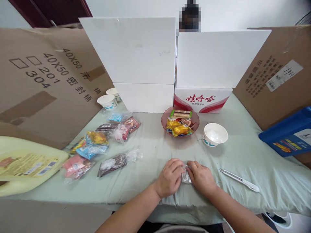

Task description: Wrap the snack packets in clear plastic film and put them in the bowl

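My left hand [169, 177] and my right hand [201, 177] meet near the front edge of the pale green cloth [150, 145]. Together they pinch a small clear plastic wrapper [186, 176] between their fingertips; what it contains is hidden. Beyond the hands stands a reddish bowl [180, 122] filled with wrapped snacks, and a white paper cup [215, 134] sits to its right. Several loose snack packets [102, 142] lie scattered to the left, one dark packet [116, 162] closest to my left hand.
A white utility knife [240, 180] lies right of my right hand. Two paper cups [108, 101] stand at back left. White boards [136, 51], a red-and-white carton [202, 100] and cardboard sheets [36, 84] wall the area. A yellow jug [24, 165] lies left, a blue box [289, 134] right.
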### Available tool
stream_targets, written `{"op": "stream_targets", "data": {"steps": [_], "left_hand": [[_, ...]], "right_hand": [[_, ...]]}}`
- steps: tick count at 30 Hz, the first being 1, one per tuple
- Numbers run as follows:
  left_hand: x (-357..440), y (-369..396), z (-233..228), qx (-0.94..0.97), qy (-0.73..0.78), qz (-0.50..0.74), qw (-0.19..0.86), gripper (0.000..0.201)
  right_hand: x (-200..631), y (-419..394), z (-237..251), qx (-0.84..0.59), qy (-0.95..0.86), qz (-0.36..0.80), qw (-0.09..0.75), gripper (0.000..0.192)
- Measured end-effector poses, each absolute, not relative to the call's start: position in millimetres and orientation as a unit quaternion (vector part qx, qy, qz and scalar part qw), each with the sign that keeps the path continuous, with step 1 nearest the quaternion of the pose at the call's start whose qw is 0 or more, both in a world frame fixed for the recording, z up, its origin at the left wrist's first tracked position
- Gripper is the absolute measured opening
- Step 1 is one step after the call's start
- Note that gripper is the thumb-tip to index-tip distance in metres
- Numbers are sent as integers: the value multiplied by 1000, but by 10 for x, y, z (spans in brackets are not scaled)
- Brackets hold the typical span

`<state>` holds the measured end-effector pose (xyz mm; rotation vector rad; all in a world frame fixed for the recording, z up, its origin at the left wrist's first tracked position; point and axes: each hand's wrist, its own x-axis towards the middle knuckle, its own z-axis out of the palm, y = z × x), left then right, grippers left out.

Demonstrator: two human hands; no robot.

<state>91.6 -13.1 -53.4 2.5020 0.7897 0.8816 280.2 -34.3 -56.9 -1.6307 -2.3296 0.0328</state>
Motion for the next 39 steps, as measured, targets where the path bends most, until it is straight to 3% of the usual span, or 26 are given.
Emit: {"op": "stream_targets", "data": {"steps": [3, 6, 11, 16, 21, 23, 27, 28, 31, 34, 39], "left_hand": [[939, -143, -528, 920, 244, 254, 169, 16], [966, -126, -530, 929, 259, 207, 163, 10], [968, -105, -520, 923, 268, 213, 178, 8], [959, -123, -512, 910, 266, 241, 205, 10], [921, -122, -542, 850, 362, 328, 198, 15], [921, -113, -549, 838, 393, 331, 186, 15], [960, -105, -539, 854, 393, 296, 170, 11], [971, -107, -533, 855, 394, 291, 168, 11], [989, -122, -516, 855, 402, 283, 165, 11], [993, -130, -521, 860, 406, 265, 158, 8], [1021, -116, -574, 870, 419, 219, 139, 4]], "right_hand": [[2809, -324, -581, -569, -810, 1, 142, 16], [2968, -234, -580, -588, -797, -21, 141, 17], [3283, -166, -444, -623, -759, -69, 174, 20], [3042, -472, -380, -459, -860, 32, 219, 18], [2968, -630, -436, -456, -873, 92, 146, 11], [3119, -556, -357, -446, -882, 82, 128, 13], [3530, -113, 66, -496, -846, -22, 195, 27], [3620, 45, 195, -548, -815, -45, 182, 28], [3804, 547, 461, -686, -727, -18, 36, 24], [3865, 978, 430, -684, -724, 72, -47, 11], [3840, 1373, 134, -655, -727, 162, -130, 27]]}}
